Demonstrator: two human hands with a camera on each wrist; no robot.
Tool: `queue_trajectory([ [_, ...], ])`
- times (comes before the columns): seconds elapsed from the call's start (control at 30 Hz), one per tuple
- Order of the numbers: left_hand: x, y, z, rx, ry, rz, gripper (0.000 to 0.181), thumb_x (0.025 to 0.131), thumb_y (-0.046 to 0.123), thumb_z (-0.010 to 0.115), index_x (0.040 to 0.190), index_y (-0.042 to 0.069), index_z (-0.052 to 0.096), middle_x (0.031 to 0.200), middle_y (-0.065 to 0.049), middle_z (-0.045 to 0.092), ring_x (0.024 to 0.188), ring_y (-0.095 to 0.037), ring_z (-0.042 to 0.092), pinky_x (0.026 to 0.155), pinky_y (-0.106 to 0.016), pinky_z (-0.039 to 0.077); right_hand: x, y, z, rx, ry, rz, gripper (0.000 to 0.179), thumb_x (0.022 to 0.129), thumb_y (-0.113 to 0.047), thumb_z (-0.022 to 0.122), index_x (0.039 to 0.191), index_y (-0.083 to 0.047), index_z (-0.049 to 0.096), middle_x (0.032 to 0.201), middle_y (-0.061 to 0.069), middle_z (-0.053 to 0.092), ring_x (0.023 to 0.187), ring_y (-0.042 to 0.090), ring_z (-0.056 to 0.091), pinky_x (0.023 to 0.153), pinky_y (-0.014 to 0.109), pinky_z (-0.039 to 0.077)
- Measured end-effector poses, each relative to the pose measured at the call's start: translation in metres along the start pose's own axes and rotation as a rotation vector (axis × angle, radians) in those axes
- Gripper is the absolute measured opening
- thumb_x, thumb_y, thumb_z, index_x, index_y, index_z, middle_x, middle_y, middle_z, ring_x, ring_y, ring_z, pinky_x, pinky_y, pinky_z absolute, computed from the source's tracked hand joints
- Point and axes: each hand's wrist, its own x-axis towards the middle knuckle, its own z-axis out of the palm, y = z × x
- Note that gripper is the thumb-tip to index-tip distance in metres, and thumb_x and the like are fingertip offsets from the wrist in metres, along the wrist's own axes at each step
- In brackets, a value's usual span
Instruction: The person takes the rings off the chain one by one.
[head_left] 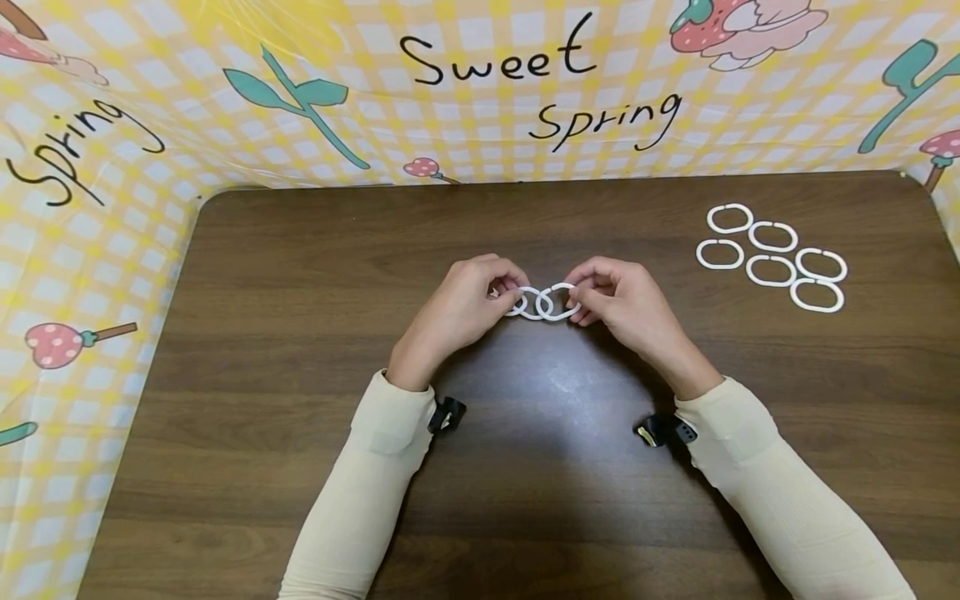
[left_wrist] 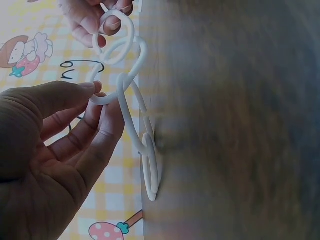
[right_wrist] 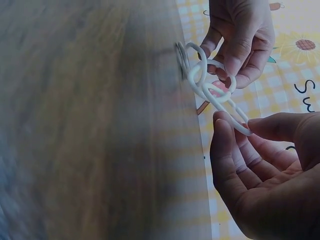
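Note:
A chain of white plastic oval links is held up between both hands above the brown table. My right hand [head_left: 618, 300] pinches the end link [head_left: 555, 318] between thumb and fingertips. That link has a small gap in its rim and loops through the second link [left_wrist: 144, 52], which my left hand [head_left: 468, 304] pinches between thumb and fingers. From the second link, a third link [left_wrist: 126, 112] hangs below the left fingers. Lower links [left_wrist: 150, 195] of the chain reach down at the tabletop in the left wrist view; the left hand mostly hides them in the head view.
Several loose white links [head_left: 817, 310] lie flat in a cluster at the table's back right. The brown wooden table [head_left: 285, 433] ends at a back edge against a yellow checked cloth [head_left: 480, 125] with printed drawings. Another side of cloth stands at the left.

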Motion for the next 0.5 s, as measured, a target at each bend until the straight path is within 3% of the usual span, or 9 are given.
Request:
queue_trajectory([
  [0.5, 0.0026, 0.0017, 0.0029, -0.016, -0.025, -0.012, 0.010, 0.098, 0.005, 0.066, 0.101, 0.004, 0.076, 0.098, -0.005, 0.070, 0.088, -0.017, 0.064, 0.079, -0.029, 0.054, -0.0006, 0.0001, 0.0043, 0.004, -0.030, 0.007, 0.016, 0.099, 0.003, 0.059, 0.110, 0.012, 0.067, 0.092, 0.023, 0.071, 0.069, 0.010, 0.069, 0.066, 0.027, 0.062],
])
